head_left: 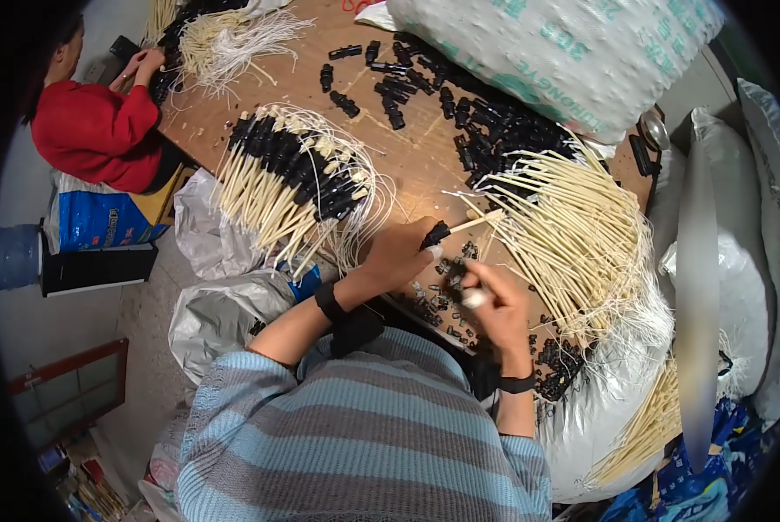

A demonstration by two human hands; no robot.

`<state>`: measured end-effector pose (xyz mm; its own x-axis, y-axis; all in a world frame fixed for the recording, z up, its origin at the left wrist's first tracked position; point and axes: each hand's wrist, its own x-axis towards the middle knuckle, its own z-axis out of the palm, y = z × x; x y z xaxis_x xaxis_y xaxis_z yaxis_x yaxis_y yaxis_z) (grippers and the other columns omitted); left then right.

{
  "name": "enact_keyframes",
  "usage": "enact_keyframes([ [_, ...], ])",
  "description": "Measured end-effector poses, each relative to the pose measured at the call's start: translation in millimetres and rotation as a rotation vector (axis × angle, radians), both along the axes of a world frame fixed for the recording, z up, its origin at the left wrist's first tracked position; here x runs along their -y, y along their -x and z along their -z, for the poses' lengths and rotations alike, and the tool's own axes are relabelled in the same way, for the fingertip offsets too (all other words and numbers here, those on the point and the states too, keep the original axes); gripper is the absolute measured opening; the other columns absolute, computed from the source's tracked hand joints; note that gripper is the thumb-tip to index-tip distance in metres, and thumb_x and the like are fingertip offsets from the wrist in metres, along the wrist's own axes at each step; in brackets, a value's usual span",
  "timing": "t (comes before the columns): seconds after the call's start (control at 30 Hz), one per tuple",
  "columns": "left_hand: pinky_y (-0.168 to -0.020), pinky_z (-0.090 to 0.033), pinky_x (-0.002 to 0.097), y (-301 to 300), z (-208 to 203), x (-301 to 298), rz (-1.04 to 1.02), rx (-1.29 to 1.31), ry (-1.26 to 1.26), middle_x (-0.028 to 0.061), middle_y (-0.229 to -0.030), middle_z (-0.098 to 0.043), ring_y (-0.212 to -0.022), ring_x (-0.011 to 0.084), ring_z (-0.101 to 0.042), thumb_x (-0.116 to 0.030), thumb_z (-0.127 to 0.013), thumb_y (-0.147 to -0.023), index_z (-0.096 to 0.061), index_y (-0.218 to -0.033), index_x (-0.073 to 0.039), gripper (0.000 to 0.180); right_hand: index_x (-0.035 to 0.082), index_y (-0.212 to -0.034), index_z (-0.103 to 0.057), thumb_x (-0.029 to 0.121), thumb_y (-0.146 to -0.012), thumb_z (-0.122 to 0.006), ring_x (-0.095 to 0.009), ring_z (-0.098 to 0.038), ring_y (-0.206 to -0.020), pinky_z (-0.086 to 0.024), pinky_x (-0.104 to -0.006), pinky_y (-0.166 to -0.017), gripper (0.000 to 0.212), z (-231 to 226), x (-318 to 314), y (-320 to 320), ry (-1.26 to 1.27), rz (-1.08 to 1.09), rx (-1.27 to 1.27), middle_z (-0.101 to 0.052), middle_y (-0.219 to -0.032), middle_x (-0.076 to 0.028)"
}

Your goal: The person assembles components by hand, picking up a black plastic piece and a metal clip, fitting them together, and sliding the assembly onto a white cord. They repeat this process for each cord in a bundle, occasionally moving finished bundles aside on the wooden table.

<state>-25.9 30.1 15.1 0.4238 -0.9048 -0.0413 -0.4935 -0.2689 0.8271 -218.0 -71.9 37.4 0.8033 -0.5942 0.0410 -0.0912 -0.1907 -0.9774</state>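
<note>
Near the table's front edge, my left hand (397,254) is closed around a black plastic connector (437,233). A cream tube-like sleeve (479,221) points away from that connector toward the right. Close beside it, my right hand (500,306) has its fingers pinched together. Motion smears its fingertips, and whatever they hold cannot be made out. Small black parts (433,304) lie scattered under and between both hands. To the right fans a big heap of cream sleeved wires (573,235) with white ends. On the left lies a row of sleeved wires fitted with black connectors (285,157).
Loose black connectors (494,130) are strewn across the wooden table (320,96) beneath a bulging white sack (555,52). A person in red (94,135) works at the far left. Plastic bags (229,313) hang at the table's left edge; grey sacks (729,235) stand on the right.
</note>
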Motion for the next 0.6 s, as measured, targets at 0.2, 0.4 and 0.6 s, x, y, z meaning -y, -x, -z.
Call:
enact_keyframes([
  [0.2, -0.062, -0.045, 0.0339, 1.4, -3.5, 1.4, -0.099, -0.062, -0.089, 0.0106, -0.074, -0.059, -0.067, 0.0238, -0.059, -0.009, -0.062, -0.082, -0.058, -0.101, -0.006, 0.02, 0.007, -0.111, -0.059, 0.009, -0.076, -0.074, -0.016, -0.052, -0.056, -0.04, -0.0266, -0.051, 0.038, 0.2, 2.1, -9.4, 0.559, 0.033, -0.176, -0.061, -0.085, -0.005],
  [0.4, -0.062, -0.043, 0.0248, 25.2, -3.4, 16.4, -0.086, -0.375, -0.008, 0.0017, -0.074, -0.06, -0.068, 0.0059, -0.052, -0.008, -0.062, -0.081, -0.063, -0.098, -0.003, 0.017, 0.008, -0.095, -0.052, 0.014, -0.079, -0.07, -0.032, -0.059, -0.059, -0.046, -0.0388, -0.054, 0.025, 12.0, -5.2, -25.5, 0.86, -0.012, -0.388, -0.059, -0.078, -0.012],
  [0.6, -0.062, -0.045, 0.0265, 7.6, -7.8, 12.0, -0.015, -0.237, -0.033, 0.0044, -0.074, -0.062, -0.065, 0.0088, -0.055, -0.006, -0.062, -0.076, -0.063, -0.1, -0.004, 0.024, 0.008, -0.096, -0.063, 0.015, -0.082, -0.068, -0.029, -0.063, -0.063, -0.049, -0.0374, -0.053, 0.016, 13.2, -4.2, -17.2, 0.621, 0.05, -0.2, -0.065, -0.081, -0.01],
])
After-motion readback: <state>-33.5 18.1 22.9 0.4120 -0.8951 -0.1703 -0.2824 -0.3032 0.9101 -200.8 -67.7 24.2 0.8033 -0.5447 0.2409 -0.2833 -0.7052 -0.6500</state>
